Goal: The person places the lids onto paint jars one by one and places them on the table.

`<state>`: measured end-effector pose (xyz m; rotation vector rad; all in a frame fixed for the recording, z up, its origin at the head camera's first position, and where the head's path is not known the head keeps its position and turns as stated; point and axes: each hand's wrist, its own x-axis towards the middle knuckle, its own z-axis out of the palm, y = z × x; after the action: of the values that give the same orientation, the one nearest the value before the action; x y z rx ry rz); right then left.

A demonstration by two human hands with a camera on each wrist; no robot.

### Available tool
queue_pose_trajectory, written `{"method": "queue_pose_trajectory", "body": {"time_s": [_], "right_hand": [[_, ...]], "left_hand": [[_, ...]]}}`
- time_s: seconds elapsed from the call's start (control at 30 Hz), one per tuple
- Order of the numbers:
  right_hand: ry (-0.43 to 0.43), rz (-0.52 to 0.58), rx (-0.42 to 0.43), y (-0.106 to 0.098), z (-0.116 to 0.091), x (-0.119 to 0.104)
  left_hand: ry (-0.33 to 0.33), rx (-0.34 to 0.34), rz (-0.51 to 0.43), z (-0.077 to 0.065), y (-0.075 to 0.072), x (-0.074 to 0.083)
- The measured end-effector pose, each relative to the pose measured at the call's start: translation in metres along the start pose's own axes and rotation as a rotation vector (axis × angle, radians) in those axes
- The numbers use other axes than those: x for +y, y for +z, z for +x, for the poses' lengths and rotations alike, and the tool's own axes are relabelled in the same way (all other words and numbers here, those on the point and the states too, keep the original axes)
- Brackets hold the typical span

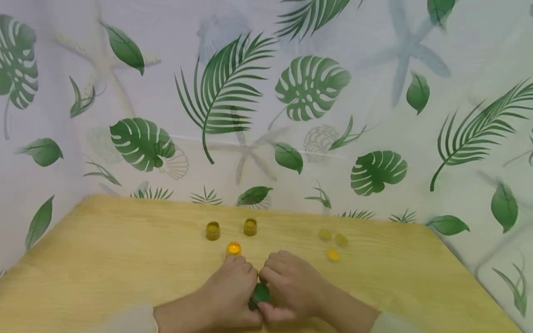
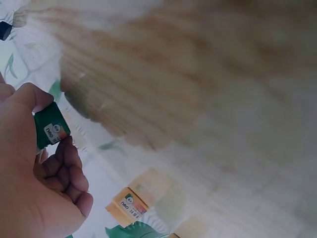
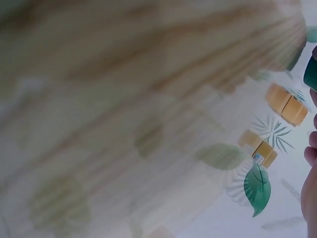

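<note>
Both hands meet at the near middle of the table around a small green paint jar (image 1: 260, 294). My left hand (image 1: 228, 292) grips it from the left; the left wrist view shows the label on the jar (image 2: 51, 127) between thumb and curled fingers. From the other side my right hand (image 1: 294, 283) pinches the jar, its thumb against the green top. Just beyond the left knuckles stands an uncovered jar of bright orange-yellow paint (image 1: 233, 248). In the right wrist view only a part of the green jar (image 3: 311, 74) shows at the edge.
Two more small jars, a dark yellow one (image 1: 213, 231) and another (image 1: 250, 227), stand farther back on the wood-patterned table (image 1: 125, 249). Right of them lie three small round lids, one of them an orange lid (image 1: 333, 255). A leaf-printed sheet (image 1: 250, 92) hangs behind.
</note>
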<state>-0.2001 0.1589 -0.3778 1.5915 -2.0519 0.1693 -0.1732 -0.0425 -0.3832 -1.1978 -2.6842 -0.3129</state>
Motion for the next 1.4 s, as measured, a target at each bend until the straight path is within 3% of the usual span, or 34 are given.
{"method": "queue_pose_trajectory", "body": {"time_s": [0.1, 0.23, 0.4, 0.63, 0.93, 1.07, 1.4], "right_hand": [[0.019, -0.004, -0.006, 0.007, 0.0, -0.003], [0.017, -0.011, -0.009, 0.009, -0.006, -0.001], [0.044, -0.039, -0.02, 0.007, -0.008, 0.005], [0.027, -0.073, 0.008, 0.01, -0.003, 0.0], [0.121, -0.083, -0.01, 0.01, 0.0, -0.006], [0.105, -0.083, -0.01, 0.011, 0.002, -0.006], [0.122, -0.079, 0.004, 0.013, 0.002, -0.005]], "left_hand": [[-0.001, 0.014, 0.017, -0.005, 0.004, -0.002], [0.019, 0.003, 0.034, 0.001, 0.009, -0.002], [-0.002, -0.005, 0.08, 0.01, 0.009, -0.004], [0.037, 0.012, 0.124, 0.008, 0.009, -0.002], [-0.039, 0.011, 0.106, 0.001, 0.004, -0.004], [-0.074, 0.013, 0.086, -0.001, 0.002, -0.005], [-0.073, 0.089, 0.109, -0.002, 0.001, -0.006]]}}
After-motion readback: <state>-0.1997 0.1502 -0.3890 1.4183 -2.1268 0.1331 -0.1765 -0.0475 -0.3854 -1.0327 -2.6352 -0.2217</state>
